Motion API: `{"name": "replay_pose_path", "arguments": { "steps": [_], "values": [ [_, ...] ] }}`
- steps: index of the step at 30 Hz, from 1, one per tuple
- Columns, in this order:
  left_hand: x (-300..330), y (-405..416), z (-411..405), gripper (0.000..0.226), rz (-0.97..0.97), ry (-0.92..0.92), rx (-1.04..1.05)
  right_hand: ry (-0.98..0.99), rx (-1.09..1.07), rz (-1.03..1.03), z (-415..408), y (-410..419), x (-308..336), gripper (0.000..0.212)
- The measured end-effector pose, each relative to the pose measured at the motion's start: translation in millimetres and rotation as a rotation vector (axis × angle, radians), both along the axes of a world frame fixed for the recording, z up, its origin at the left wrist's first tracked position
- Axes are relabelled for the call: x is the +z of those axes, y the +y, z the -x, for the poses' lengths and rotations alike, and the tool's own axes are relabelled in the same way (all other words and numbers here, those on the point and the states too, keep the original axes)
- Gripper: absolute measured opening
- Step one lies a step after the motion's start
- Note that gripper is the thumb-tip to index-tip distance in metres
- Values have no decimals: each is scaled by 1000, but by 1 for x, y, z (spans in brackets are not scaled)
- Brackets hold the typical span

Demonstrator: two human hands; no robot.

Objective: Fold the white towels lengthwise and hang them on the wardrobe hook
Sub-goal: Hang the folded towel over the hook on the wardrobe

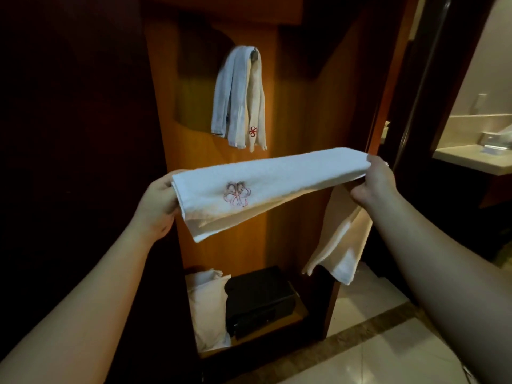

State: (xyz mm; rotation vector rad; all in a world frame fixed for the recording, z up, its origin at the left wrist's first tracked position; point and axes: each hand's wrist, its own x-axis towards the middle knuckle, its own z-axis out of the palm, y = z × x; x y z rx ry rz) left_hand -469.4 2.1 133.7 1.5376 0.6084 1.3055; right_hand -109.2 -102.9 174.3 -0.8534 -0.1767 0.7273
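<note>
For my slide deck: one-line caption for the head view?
Both hands stretch a folded white towel below towels on the hook.

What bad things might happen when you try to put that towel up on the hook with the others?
1. The hook already carries hanging towels, so adding another may crowd it and knock one off.
2. The folded towel is held only at its ends by the left hand and right hand; its lower layers already gape, so the fold may open.
3. A loose end dangles below the right hand and could drag or snag on the wardrobe.
</note>
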Motion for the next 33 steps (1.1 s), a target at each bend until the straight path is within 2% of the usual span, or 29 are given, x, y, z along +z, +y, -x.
{"name": "replay_pose_path", "arguments": {
  "steps": [5,7,10,13,16,19,22,25,26,30,33],
  "values": [
    [-2,-9,6,26,-145,85,10,-37,-16,21,-1,4,-8,31],
    [-1,-10,12,32,-182,97,-6,-45,-10,42,-4,4,-13,32],
    [-7,-11,17,41,-178,109,-86,-56,7,69,-8,4,-18,33],
    [-23,-8,18,39,-149,147,-174,-45,42,67,-9,6,-20,32],
    [-50,1,18,43,-73,144,-239,-2,109,-30,-6,9,-23,37],
    [-74,3,21,7,45,166,-335,37,151,-140,-2,9,-24,39],
    [-94,-3,15,21,209,99,-342,64,119,-196,0,12,-28,36],
    [-107,-12,-9,36,397,-29,-117,79,117,-217,6,15,-30,37],
    [-112,-13,-17,36,428,-53,-82,88,123,-226,8,16,-29,38],
    [-130,-15,-35,34,536,-116,-162,163,108,-267,14,21,-18,43],
    [-142,-13,-52,38,619,-86,-33,215,58,-245,24,26,-10,45]
  ]
}}
